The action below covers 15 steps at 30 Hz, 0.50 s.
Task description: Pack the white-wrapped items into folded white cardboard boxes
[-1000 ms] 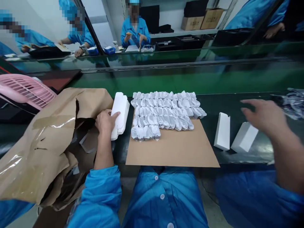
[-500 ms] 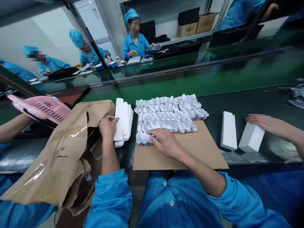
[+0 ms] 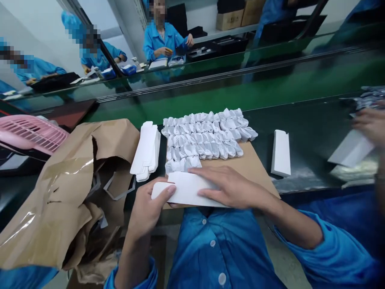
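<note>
Well, left hand (image 3: 152, 210) and right hand (image 3: 231, 186) half-hide a seemingly flat white carton (image 3: 188, 188).

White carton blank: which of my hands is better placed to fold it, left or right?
Probably your right hand: it lies flat across the middle of the white carton blank, while your left hand only pinches its end.

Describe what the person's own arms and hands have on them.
The left hand and right hand are bare, with no gloves. The arms wear the long, bright blue left sleeve and right sleeve of a work coat with round pale buttons.
</note>
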Motion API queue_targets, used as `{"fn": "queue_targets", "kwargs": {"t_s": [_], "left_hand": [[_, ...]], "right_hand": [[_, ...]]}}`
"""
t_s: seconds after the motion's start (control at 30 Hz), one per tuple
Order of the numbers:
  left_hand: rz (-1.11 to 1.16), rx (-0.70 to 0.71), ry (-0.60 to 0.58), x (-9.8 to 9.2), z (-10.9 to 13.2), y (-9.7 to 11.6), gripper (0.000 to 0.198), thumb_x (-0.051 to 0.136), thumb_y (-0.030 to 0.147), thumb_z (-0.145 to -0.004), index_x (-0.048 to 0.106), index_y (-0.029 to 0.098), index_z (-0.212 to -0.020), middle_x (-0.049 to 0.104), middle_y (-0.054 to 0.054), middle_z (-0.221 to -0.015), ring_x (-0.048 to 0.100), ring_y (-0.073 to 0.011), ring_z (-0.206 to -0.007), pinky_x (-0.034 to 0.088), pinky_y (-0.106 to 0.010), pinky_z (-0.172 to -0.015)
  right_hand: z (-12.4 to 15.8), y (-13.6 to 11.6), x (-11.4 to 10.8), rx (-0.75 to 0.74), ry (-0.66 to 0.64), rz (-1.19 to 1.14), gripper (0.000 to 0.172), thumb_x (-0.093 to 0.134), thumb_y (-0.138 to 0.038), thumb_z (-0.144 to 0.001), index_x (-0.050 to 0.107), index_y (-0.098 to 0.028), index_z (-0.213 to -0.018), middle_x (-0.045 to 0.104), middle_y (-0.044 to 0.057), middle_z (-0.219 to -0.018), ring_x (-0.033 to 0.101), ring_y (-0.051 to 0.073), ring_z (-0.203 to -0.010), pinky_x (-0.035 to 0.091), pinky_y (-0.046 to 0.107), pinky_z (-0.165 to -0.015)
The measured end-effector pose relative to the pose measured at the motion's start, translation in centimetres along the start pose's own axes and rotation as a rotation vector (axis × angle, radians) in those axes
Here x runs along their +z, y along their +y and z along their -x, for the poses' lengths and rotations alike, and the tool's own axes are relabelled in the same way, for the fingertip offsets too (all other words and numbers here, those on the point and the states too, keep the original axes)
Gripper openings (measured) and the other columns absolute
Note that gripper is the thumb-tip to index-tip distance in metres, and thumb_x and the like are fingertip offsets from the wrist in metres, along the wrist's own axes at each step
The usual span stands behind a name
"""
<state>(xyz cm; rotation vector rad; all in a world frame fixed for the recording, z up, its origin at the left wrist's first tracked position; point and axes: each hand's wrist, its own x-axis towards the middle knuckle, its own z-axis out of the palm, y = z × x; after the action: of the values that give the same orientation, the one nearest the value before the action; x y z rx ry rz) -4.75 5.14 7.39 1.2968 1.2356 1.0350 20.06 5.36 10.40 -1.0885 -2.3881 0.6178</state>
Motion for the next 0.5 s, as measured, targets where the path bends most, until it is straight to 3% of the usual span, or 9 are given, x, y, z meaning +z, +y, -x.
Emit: {"fn": "queue_targets", "kwargs": {"t_s": [0.1, 0.23, 0.3, 0.4, 0.5], "left_hand": [[0.093, -0.065, -0.094, 0.4, -0.4, 0.5, 0.025, 0.071, 0.039, -0.080, 0.067, 0.015, -0.086, 0.067, -0.002, -0.076, 0.061, -0.0137, -0.063, 0.053, -0.024, -0.053], [-0.083, -0.127, -0.390, 0.8, -0.3, 1.3, 0.023, 0.068, 0.038, -0.083, 0.068, 0.015, -0.080, 0.065, -0.001, -0.070, 0.061, -0.0127, -0.063, 0.055, -0.024, -0.060], [-0.195, -0.120, -0.463, 0.9, -0.1, 1.5, 0.024, 0.065, 0.038, -0.084, 0.072, 0.015, -0.090, 0.065, -0.001, -0.068, 0.060, -0.0123, -0.059, 0.055, -0.023, -0.057], [-0.261, -0.021, -0.417, 1.6, 0.0, 1.2, 0.026, 0.063, 0.032, -0.083, 0.074, 0.019, -0.103, 0.070, -0.002, -0.077, 0.063, -0.0134, -0.061, 0.055, -0.023, -0.055], [-0.318, 0.134, -0.322, 2.6, -0.3, 0.5, 0.023, 0.062, 0.016, -0.077, 0.077, 0.022, -0.092, 0.075, -0.002, -0.085, 0.069, -0.0145, -0.072, 0.055, -0.022, -0.066]], "right_hand": [[1.2, -0.5, 1.6, -0.032, 0.132, 0.374, 0.078, 0.063, -0.044, -0.089, 0.030, -0.005, -0.149, 0.062, 0.021, -0.118, 0.060, 0.033, -0.101, 0.050, 0.046, -0.081], [2.1, -0.6, 2.2, -0.195, 0.106, 0.565, 0.055, 0.050, -0.019, -0.093, 0.038, -0.001, -0.143, 0.063, 0.019, -0.111, 0.059, 0.029, -0.093, 0.049, 0.042, -0.074], [2.5, -0.4, 1.7, -0.254, 0.076, 0.548, 0.050, 0.047, -0.015, -0.093, 0.042, -0.002, -0.141, 0.063, 0.018, -0.114, 0.057, 0.028, -0.097, 0.048, 0.041, -0.077], [2.9, -0.2, 1.1, -0.274, 0.061, 0.524, 0.048, 0.049, -0.016, -0.093, 0.045, -0.001, -0.137, 0.063, 0.018, -0.115, 0.057, 0.027, -0.096, 0.048, 0.040, -0.078], [3.0, -0.5, 1.0, -0.297, 0.058, 0.566, 0.043, 0.045, -0.010, -0.093, 0.048, -0.001, -0.135, 0.066, 0.017, -0.109, 0.060, 0.025, -0.089, 0.049, 0.039, -0.074]]}}
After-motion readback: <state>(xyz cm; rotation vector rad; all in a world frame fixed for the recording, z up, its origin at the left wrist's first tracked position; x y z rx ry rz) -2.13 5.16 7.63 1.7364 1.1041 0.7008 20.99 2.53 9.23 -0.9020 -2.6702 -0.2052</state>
